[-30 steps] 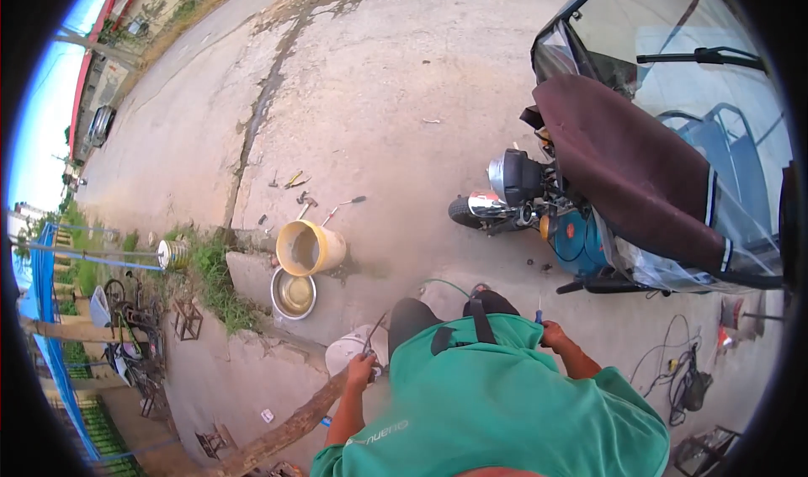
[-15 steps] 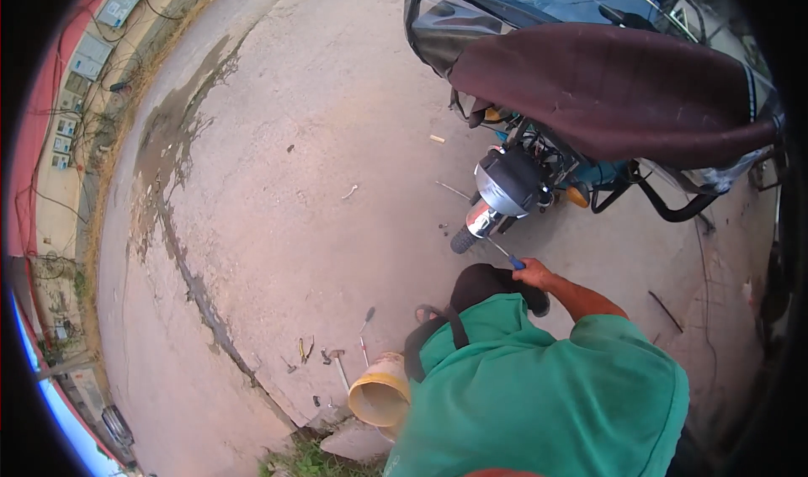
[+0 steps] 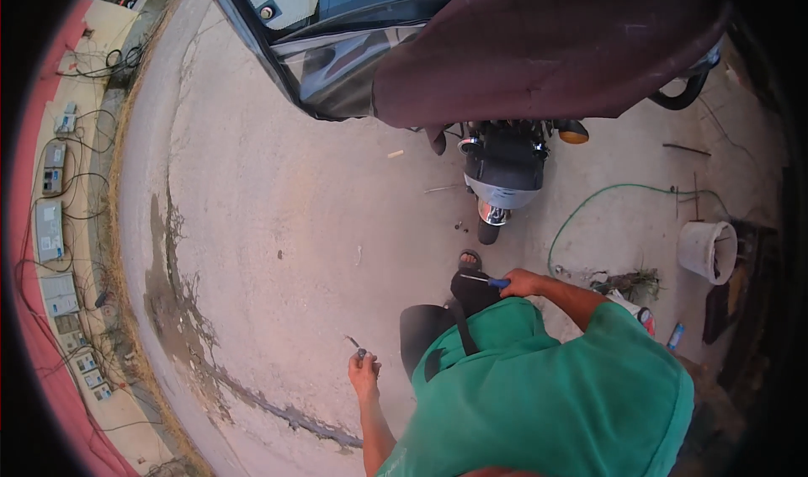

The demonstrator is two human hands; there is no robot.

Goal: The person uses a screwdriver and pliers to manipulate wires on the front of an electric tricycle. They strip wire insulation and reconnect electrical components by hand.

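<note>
My right hand is closed around the blue handle of a screwdriver, whose thin shaft points left above my dark trouser leg. Low on the left, away from my body, my left hand has its fingers closed on a small dark tool with a thin, bent end; its exact kind is unclear. Ahead of me stands a motor tricycle, its front wheel just beyond my sandalled foot. A silver and black front cowl sits over that wheel.
A maroon cover hangs over the tricycle. Small parts, a rod and a faint spanner lie on the concrete. To the right are a green hose and a white bucket. Meter boxes line the left wall.
The screwdriver has come away from the front wheel towards my leg. My left hand has appeared with the dark tool. The view has turned, and the yellowish bucket and ground tools are out of sight.
</note>
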